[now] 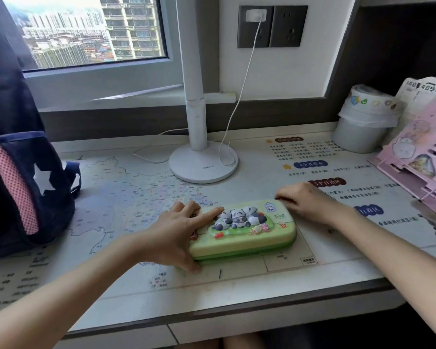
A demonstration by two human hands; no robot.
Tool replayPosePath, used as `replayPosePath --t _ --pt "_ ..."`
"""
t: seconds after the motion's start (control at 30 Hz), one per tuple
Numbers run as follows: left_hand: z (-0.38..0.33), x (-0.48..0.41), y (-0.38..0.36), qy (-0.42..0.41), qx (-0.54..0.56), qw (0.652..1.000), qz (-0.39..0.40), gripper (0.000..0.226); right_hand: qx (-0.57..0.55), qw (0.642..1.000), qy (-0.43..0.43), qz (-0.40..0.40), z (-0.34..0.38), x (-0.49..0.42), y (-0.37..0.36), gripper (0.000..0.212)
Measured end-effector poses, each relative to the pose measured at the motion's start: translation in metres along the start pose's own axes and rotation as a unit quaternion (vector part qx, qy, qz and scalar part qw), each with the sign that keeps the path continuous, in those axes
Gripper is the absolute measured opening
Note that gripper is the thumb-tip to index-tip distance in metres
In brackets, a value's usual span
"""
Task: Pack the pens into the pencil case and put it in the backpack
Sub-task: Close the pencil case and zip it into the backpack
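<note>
Daylight comes through a window (86,31) at the far left, with tower blocks outside, and below it runs a pale counter (262,285) covered by a printed map mat (126,192) with small text panels on its right side. A white desk lamp (199,162) stands on its round base at the far middle of the counter. Behind it, dark wall sockets (272,26) hold a white plug, and its thin cable (239,96) trails down onto the mat beside the lamp. A dark blue backpack (15,172) with a pink mesh strip and a white star stands upright at the left edge. At the far right are a white tub (360,129) topped with sticker rolls and, just beside it, a pink card stand (418,167). The green pencil case (244,230), with pandas on its lid, lies flat near the middle of the counter between the two hands, its lid down on its base, well apart from the backpack. The left hand (176,235) rests on the case's left end, fingers fairly straight and spread across the lid, thumb down at the near left corner. Something small and dark shows at that end under the fingers; I cannot tell what it is. The right hand (310,200) is at the far right corner, its fingers curled down onto the case's edge; whatever they pinch there is hidden.
</note>
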State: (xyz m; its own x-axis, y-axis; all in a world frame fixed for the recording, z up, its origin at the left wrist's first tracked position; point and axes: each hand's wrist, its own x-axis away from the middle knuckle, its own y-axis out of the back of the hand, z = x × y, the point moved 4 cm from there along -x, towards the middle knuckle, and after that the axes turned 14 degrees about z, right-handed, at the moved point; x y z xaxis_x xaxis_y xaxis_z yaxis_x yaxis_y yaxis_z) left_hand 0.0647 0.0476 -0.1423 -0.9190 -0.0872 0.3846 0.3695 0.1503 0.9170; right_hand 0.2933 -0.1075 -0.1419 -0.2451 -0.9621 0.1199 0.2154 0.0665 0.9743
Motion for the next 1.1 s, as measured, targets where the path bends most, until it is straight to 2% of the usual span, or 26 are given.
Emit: replayPosePath --t 0.1,0.17,0.23,0.27,0.3,0.33,0.37,0.4,0.43,0.47,0.6,0.73,0.8,0.9,1.0,1.1 --pt "0.000 -0.001 -0.002 -0.003 0.003 1.000 -0.003 0.115 0.026 0.998 0.026 0.054 0.007 -0.027 0.006 0.017" --pt "0.000 -0.001 -0.001 -0.003 0.007 1.000 -0.007 0.115 0.048 0.998 0.009 0.051 0.013 -0.028 0.015 0.019" --pt "0.000 -0.001 -0.001 -0.004 0.017 1.000 -0.007 0.116 -0.046 0.999 0.003 -0.003 0.027 -0.015 0.031 0.022" --pt "0.000 -0.001 0.000 -0.007 0.022 1.000 -0.007 0.115 -0.130 0.991 0.019 -0.013 0.039 -0.006 0.036 0.026" --pt "-0.001 -0.001 0.002 -0.011 0.031 0.999 -0.007 0.115 -0.189 0.981 0.034 0.012 0.056 0.002 0.036 0.035" --pt "-0.002 -0.001 0.004 -0.015 0.042 0.999 -0.008 0.114 -0.184 0.980 0.044 0.058 0.075 0.008 0.029 0.049" --pt "-0.002 -0.001 0.005 -0.016 0.049 0.999 -0.011 0.112 -0.122 0.986 0.043 0.104 0.093 0.011 0.018 0.067" --pt "-0.002 0.000 0.007 -0.010 0.043 0.999 -0.020 0.110 -0.038 0.991 0.037 0.126 0.105 0.012 0.004 0.082" --pt "-0.002 0.003 0.009 0.004 0.023 0.999 -0.035 0.108 0.037 0.992 0.030 0.116 0.113 0.013 -0.007 0.092" --pt "0.000 0.006 0.010 0.024 -0.002 0.998 -0.055 0.105 0.078 0.992 0.014 0.096 0.115 0.012 -0.014 0.096" --pt "0.014 0.038 0.016 0.093 -0.031 0.985 -0.143 0.083 0.082 0.993 -0.065 0.058 0.089 0.012 -0.015 0.095" --pt "0.032 0.081 0.029 0.161 -0.056 0.954 -0.247 0.058 0.080 0.960 -0.263 0.043 0.035 0.018 -0.002 0.093" --pt "0.039 0.101 0.039 0.194 -0.093 0.927 -0.307 0.049 0.072 0.940 -0.331 0.023 0.031 0.019 0.012 0.081" --pt "0.056 0.129 0.061 0.258 -0.135 0.872 -0.393 0.041 0.013 0.966 -0.254 -0.056 0.080 -0.010 0.041 0.044" --pt "0.078 0.166 0.089 0.355 -0.137 0.798 -0.467 0.042 -0.148 0.981 -0.093 -0.086 0.165 -0.050 0.067 0.050" --pt "0.112 0.202 0.106 0.449 -0.072 0.741 -0.494 0.054 -0.295 0.953 0.037 -0.058 0.244 -0.084 0.085 0.055"
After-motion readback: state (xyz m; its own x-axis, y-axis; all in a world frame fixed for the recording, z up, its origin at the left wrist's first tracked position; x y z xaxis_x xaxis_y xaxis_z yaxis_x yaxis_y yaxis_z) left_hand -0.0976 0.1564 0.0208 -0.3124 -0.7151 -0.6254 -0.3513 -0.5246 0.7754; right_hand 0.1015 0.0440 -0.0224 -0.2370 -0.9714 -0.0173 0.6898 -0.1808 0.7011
